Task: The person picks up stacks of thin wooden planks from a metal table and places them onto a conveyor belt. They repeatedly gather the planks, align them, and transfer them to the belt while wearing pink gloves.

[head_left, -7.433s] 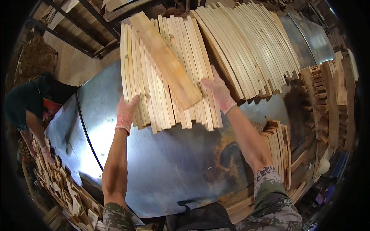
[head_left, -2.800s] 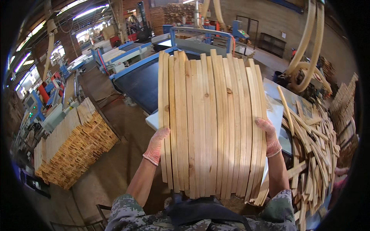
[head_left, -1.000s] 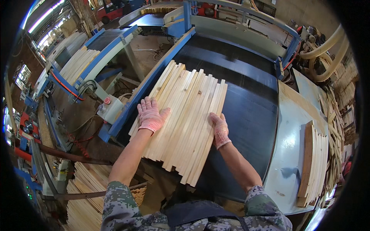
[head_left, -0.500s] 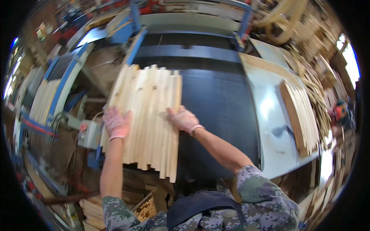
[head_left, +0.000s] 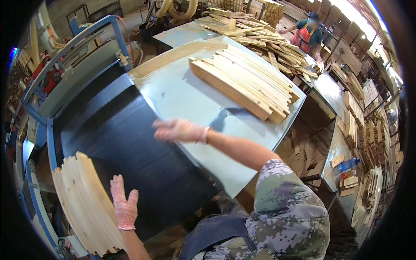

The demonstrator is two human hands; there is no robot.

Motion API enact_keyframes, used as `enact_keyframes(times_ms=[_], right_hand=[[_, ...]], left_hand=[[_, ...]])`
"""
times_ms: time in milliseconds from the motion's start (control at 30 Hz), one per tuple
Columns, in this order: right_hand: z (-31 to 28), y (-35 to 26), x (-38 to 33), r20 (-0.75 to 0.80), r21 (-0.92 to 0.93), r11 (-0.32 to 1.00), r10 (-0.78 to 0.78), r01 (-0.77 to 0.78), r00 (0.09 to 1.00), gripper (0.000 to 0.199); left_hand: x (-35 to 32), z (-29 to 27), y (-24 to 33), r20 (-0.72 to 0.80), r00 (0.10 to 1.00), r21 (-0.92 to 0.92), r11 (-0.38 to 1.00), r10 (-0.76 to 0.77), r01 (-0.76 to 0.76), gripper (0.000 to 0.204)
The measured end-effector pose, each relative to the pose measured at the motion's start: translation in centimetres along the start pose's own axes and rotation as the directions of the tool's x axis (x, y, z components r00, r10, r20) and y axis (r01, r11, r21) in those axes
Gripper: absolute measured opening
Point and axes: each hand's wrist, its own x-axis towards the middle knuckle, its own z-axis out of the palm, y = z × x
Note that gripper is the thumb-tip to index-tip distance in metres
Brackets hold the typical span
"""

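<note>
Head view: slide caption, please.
Gloved left hand open beside wooden strips on the black surface; right hand open over the pale tabletop's edge.

Bright white light (head_left: 352,13) glares at the upper right; a smooth, pale blue-grey, metal-topped desk (head_left: 171,93) stands over dusty brown floor (head_left: 305,143); a plain grey wall (head_left: 96,8) rises upper left.

No lettering, label, number or sign can be read on the boards (head_left: 84,203) beside the left hand (head_left: 125,207) or anywhere around it.
</note>
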Motion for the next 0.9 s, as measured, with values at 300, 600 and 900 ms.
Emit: enact_keyframes(times_ms=[300, 600, 900], right_hand=[[-39.8, 19.1, -8.5, -0.924, -0.335, 0.637, -0.077, -0.694, 0.375, 0.094], [-56.7, 32.6, -14.7, -0.667, -0.736, 0.144, 0.015, -0.662, 0.745, 0.056], [-44.7, 22.4, -9.5, -0.835, -0.208, 0.631, 0.285, -0.748, 0.472, 0.084]], left_hand=[[6.6, 22.8, 16.3, -0.015, 0.987, -0.297, 0.942, 0.159, -0.157, 0.082], [9.5, 26.2, 21.2, 0.087, 0.989, 0.033, 0.992, 0.122, -0.126, 0.082], [8.2, 25.5, 21.2, 0.122, 0.991, 0.018, 0.999, 0.048, -0.051, 0.092]])
